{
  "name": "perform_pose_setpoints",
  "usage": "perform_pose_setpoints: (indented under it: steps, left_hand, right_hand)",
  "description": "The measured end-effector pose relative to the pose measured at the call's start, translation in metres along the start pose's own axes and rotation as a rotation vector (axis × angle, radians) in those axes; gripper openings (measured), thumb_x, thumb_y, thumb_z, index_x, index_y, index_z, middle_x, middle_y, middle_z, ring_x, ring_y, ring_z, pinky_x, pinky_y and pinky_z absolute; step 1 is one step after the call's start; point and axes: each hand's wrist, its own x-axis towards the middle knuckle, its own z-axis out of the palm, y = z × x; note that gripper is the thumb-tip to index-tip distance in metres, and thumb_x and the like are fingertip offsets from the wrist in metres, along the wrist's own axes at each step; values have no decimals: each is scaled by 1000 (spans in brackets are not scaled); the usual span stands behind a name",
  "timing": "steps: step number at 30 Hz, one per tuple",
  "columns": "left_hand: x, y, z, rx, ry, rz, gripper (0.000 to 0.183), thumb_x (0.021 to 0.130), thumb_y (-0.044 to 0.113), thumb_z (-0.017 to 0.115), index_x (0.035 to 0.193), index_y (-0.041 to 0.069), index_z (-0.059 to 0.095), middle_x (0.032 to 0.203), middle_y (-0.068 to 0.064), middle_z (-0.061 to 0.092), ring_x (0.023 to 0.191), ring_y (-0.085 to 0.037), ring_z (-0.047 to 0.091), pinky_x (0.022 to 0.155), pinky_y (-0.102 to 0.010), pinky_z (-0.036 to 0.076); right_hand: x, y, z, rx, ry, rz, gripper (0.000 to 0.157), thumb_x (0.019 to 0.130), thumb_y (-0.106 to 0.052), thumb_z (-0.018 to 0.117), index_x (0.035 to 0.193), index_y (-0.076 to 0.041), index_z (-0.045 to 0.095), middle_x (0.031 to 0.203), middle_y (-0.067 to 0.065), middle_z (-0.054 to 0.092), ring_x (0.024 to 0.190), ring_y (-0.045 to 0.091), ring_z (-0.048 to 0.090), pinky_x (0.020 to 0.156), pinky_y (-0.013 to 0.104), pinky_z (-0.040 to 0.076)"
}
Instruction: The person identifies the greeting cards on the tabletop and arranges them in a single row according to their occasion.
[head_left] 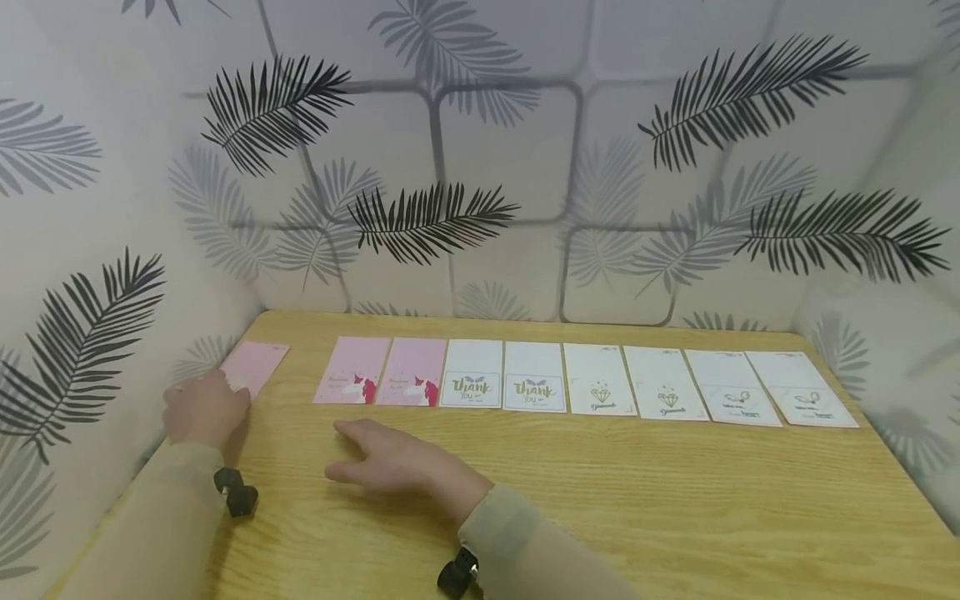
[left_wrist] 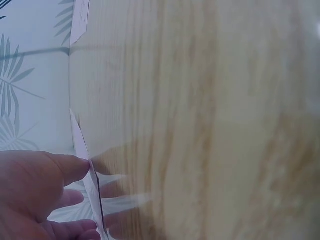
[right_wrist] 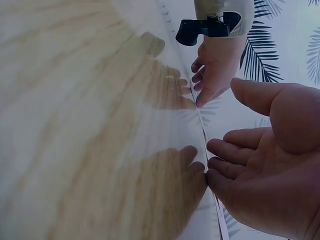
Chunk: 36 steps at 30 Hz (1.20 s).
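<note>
At the far left of the table, my left hand (head_left: 206,408) is at the near end of a pink card (head_left: 257,367) that lies askew. In the left wrist view the thumb (left_wrist: 77,167) meets the card's edge, with the other fingers bent against it; part of the card is hidden under the hand. My right hand (head_left: 397,458) is low over the wood, fingers stretched toward the left and thumb apart, holding nothing. Two pink cards with a unicorn print, a nearer one (head_left: 350,371) and its neighbour (head_left: 414,372), lie just beyond it.
Rightward along the back of the table (head_left: 600,500) runs a row of white cards in pairs: thank-you cards (head_left: 472,354), diamond cards (head_left: 595,367) and cards with small grey lettering (head_left: 726,371). A leaf-patterned wall covering (head_left: 510,275) rises behind and at both sides.
</note>
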Motion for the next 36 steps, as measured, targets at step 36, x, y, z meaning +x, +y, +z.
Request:
perform_pose_setpoints:
  steps: [36]
  left_hand:
    - [-7, -11, -11, -246, 70, -79, 47, 107, 14, 42, 142, -13, 59, 147, -38, 58, 133, -61, 54, 106, -71, 44]
  right_hand:
    - [31, -20, -14, 24, 239, 41, 52, 113, -33, 62, 161, -12, 57, 156, 5, 63, 146, 19, 57, 120, 36, 44]
